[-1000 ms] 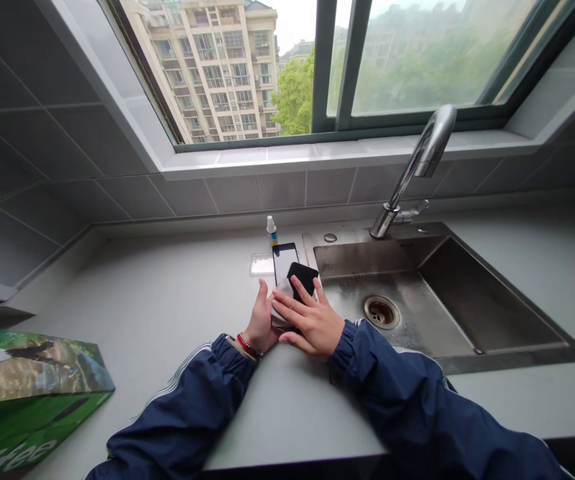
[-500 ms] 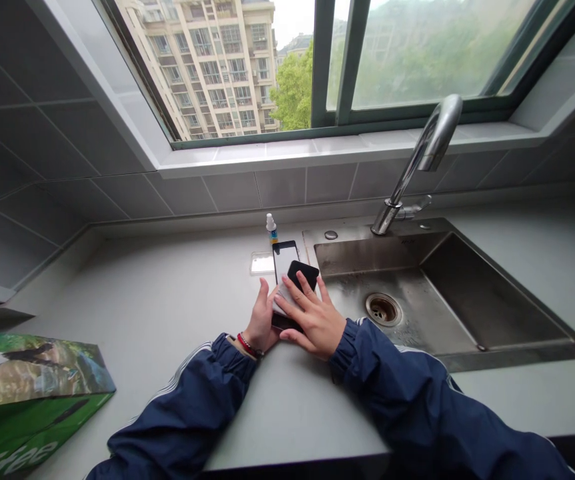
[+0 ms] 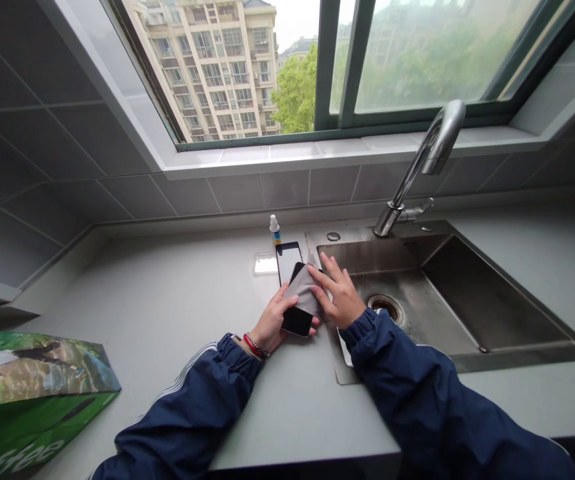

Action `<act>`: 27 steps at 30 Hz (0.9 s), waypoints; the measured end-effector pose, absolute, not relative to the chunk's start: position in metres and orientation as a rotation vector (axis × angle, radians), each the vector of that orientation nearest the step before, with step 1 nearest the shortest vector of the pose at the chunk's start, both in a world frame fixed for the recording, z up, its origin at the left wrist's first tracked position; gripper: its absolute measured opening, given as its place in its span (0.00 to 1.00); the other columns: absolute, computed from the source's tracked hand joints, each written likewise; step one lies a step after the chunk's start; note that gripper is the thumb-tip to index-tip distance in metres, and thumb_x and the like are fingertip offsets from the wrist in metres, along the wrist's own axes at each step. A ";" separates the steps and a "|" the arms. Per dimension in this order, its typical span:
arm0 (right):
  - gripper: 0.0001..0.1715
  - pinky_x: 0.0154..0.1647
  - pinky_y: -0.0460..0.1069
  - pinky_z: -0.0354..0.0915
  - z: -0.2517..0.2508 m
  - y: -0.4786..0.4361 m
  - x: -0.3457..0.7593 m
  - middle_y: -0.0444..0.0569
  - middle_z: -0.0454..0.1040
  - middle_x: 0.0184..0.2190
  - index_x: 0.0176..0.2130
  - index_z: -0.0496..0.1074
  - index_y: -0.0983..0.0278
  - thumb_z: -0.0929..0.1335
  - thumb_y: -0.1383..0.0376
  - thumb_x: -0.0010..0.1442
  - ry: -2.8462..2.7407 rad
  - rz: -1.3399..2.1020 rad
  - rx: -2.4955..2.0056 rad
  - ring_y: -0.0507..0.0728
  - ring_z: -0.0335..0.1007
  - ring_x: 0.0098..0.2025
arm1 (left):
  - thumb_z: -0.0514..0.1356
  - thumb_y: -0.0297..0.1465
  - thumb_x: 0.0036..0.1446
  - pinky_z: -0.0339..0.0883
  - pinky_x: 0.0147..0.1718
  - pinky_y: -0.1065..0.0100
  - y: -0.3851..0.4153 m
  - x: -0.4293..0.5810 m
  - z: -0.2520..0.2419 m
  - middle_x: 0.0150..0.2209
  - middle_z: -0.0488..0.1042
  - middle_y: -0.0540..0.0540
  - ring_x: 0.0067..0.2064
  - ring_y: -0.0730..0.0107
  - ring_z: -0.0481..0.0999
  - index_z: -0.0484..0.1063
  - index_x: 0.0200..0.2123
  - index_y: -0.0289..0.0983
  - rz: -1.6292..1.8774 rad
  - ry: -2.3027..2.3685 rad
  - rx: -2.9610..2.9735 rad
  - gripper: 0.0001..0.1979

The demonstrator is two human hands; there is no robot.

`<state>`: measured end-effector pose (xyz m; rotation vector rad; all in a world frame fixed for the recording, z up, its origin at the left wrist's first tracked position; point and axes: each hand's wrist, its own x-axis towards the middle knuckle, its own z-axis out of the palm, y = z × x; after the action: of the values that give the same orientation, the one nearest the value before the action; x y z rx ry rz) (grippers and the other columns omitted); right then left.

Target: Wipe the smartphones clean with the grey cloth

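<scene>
A black phone rests in my left hand, whose thumb lies along its near side and whose fingertips show at its far edge. A grey cloth with a zigzag edge lies over the phone's screen. My right hand pinches the cloth between thumb and fingers at its right side. Behind them a second phone lies on the counter, partly covered by the held one. Left of it is a clear case, and a small white-capped bottle stands just behind.
To the right is a steel sink with a chrome faucet. A green box stands at the lower left. A white object shows partly beside my right sleeve. The window is at the back.
My right hand has moved right and lifted from lying flat over the phone, drawing the cloth with it. More of the phone's lower screen shows, and the white object has come into view.
</scene>
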<state>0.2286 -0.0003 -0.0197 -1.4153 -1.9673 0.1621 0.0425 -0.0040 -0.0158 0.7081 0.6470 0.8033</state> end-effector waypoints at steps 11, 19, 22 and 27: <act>0.17 0.45 0.55 0.74 -0.014 0.005 0.235 0.53 0.77 0.43 0.47 0.76 0.62 0.70 0.57 0.61 -1.512 0.344 -1.303 0.60 0.76 0.43 | 0.56 0.33 0.62 0.77 0.30 0.52 -0.002 0.039 -0.023 0.45 0.78 0.35 0.36 0.46 0.82 0.43 0.71 0.42 0.815 0.571 0.681 0.37; 0.20 0.31 0.51 0.73 -0.031 0.017 0.243 0.48 0.79 0.28 0.41 0.76 0.64 0.70 0.51 0.60 -1.394 0.582 -1.367 0.57 0.76 0.28 | 0.56 0.33 0.61 0.77 0.31 0.52 -0.003 0.040 -0.015 0.46 0.77 0.36 0.35 0.47 0.82 0.46 0.70 0.44 0.800 0.639 0.670 0.36; 0.20 0.34 0.54 0.74 -0.034 0.024 0.252 0.51 0.79 0.29 0.40 0.75 0.65 0.69 0.51 0.60 -1.344 0.480 -1.400 0.59 0.76 0.31 | 0.56 0.33 0.60 0.76 0.30 0.52 -0.003 0.040 -0.014 0.49 0.75 0.36 0.35 0.47 0.82 0.45 0.70 0.45 0.794 0.623 0.667 0.37; 0.15 0.53 0.62 0.69 -0.021 0.013 0.249 0.57 0.77 0.44 0.43 0.76 0.63 0.68 0.56 0.62 -1.386 0.266 -1.383 0.66 0.73 0.50 | 0.55 0.33 0.60 0.76 0.31 0.50 -0.003 0.039 -0.014 0.47 0.77 0.36 0.35 0.47 0.82 0.46 0.69 0.43 0.785 0.624 0.628 0.36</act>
<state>0.2492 0.0135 -0.0215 -1.3835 -1.3861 0.2660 0.0386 -0.0032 -0.0142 0.6281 0.6239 0.7848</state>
